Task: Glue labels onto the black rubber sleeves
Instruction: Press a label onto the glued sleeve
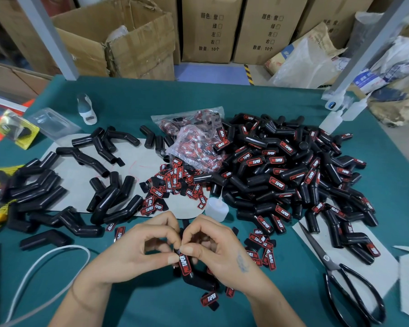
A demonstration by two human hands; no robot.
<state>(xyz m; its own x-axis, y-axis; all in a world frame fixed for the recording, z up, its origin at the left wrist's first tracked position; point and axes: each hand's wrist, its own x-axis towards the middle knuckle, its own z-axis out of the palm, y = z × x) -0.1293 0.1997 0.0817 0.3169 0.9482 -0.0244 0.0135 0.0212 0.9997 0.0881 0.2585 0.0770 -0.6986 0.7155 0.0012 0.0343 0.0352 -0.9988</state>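
Note:
Both hands meet low in the middle of the green table [151,300]. My left hand [139,246] and my right hand [222,249] hold one black rubber sleeve [198,279] between them, thumbs pressing a red-and-black label [184,264] onto its upper end. Unlabelled bent sleeves [104,199] lie scattered on the left. A big heap of labelled sleeves [293,175] fills the right. Loose labels [172,180] are spread in the middle, more beside my right hand. A small clear glue bottle [216,207] stands just beyond my fingers.
A plastic bag of labels [196,140] lies mid-table. Black scissors [347,282] rest on paper at the right. More squeeze bottles [335,119] stand at the far right, a white bottle [86,109] at the far left. A white strap [45,263] curves at lower left. Cardboard boxes stand behind.

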